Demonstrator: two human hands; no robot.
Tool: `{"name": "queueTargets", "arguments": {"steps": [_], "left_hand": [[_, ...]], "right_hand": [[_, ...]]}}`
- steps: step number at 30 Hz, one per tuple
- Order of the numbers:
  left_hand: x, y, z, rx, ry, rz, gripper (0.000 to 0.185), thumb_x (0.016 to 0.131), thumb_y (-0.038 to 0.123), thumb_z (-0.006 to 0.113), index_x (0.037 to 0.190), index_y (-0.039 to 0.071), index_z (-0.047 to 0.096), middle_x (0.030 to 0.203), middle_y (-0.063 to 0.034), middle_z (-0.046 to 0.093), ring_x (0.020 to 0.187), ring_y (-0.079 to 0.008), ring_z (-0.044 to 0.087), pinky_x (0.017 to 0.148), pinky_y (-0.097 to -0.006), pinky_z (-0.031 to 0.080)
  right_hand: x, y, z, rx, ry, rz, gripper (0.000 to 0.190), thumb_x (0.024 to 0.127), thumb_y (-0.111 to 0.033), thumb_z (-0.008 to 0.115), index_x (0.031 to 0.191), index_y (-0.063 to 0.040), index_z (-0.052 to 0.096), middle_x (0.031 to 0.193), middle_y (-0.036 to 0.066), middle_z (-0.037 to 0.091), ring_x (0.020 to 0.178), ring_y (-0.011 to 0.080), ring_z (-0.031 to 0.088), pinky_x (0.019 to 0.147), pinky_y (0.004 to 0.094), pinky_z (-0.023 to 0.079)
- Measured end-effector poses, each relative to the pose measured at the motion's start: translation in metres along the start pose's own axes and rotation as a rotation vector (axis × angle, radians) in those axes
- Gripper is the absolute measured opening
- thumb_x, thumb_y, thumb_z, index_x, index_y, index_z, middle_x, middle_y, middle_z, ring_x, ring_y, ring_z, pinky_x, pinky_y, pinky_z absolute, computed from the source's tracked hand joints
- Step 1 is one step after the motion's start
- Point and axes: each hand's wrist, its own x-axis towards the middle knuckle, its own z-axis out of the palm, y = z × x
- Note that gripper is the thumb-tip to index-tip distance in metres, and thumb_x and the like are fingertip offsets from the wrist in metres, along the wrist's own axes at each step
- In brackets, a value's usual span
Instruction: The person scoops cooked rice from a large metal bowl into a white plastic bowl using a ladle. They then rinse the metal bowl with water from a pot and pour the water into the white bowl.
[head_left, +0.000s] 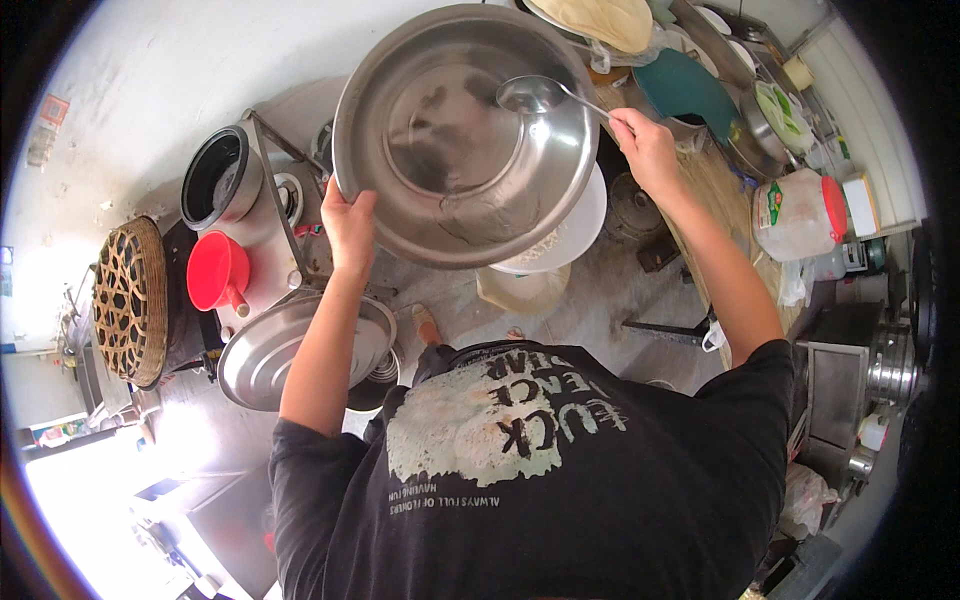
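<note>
My left hand (350, 229) grips the lower left rim of a large stainless steel basin (457, 142), which is tilted so that its inside faces the camera. A little clear liquid seems to lie at the basin's lower side. In my right hand (646, 154) is the handle of a metal ladle (531, 95), its bowl over the basin's upper right part. Partly hidden below the basin is a white bowl (581, 229) with pale, grain-like bits in it. A pale yellowish container (525, 289) shows beneath that bowl.
At left are a black-lined pot (220, 178), a red plastic dipper (217, 270), a woven bamboo basket (129, 304) and a large metal lid or tray (300, 352). On the right, a wooden table (712, 202) bears a red-lidded plastic jar (799, 214). A teal cover (686, 90) lies farther up.
</note>
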Motion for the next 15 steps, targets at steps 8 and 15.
{"name": "queueTargets", "arguments": {"steps": [8,15], "left_hand": [[0.005,-0.021,0.038,0.089,0.126,0.287,0.032,0.074,-0.005,0.048,0.105,-0.001,0.056,0.086,-0.0007,0.059,0.077,-0.0074,0.051,0.072,-0.0206,0.041],[-0.016,0.015,0.072,0.272,0.03,0.57,0.037,0.071,-0.01,0.046,0.103,0.003,0.058,0.109,-0.0152,0.058,0.094,-0.0203,0.059,0.082,-0.0274,0.045]], "right_hand": [[-0.053,0.009,-0.028,-0.032,0.014,0.126,0.015,0.081,-0.015,0.056,0.089,-0.004,0.06,0.078,0.016,0.061,0.068,0.0318,0.06,0.059,0.037,0.046],[-0.087,0.008,-0.029,-0.062,0.059,0.229,0.015,0.08,-0.016,0.057,0.088,-0.004,0.06,0.075,0.016,0.061,0.067,0.0312,0.059,0.058,0.0367,0.046]]}}
